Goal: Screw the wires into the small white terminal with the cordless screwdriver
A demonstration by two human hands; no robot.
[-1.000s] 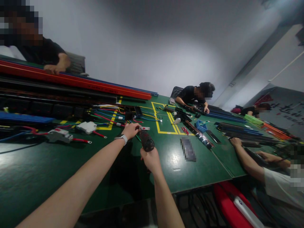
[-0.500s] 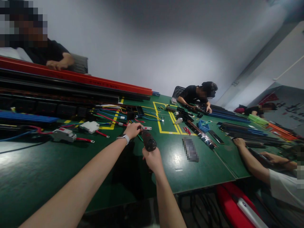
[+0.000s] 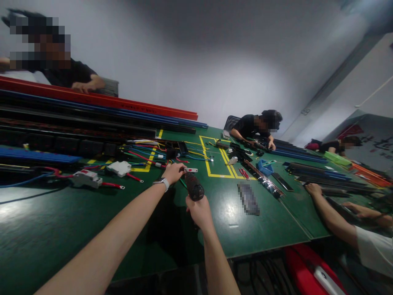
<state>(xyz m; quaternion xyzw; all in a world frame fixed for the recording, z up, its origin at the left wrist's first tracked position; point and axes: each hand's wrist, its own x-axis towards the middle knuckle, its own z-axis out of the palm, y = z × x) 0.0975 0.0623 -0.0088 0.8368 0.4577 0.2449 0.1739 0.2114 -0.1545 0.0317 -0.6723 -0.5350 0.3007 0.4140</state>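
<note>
My right hand [image 3: 199, 211] grips a black electric screwdriver [image 3: 194, 186], its tip pointing away towards a small white and red part [image 3: 191, 170] on the green table [image 3: 46, 229]. My left hand [image 3: 173, 172], with a watch on its wrist, is closed on that part and holds it down on the table. Coloured wires [image 3: 144, 153] lie just beyond my left hand.
White breakers with red wires [image 3: 89, 178] lie at left. Long red, blue and black rails [image 3: 92, 110] run along the far left. Yellow tape marks a rectangle [image 3: 215, 159]. Other people work at the back left, the far end and the right, where an arm [image 3: 325, 209] rests on the table.
The view has shifted a little, so everything sits slightly lower and to the right. My hands keep the same hold on the screwdriver and the part.
</note>
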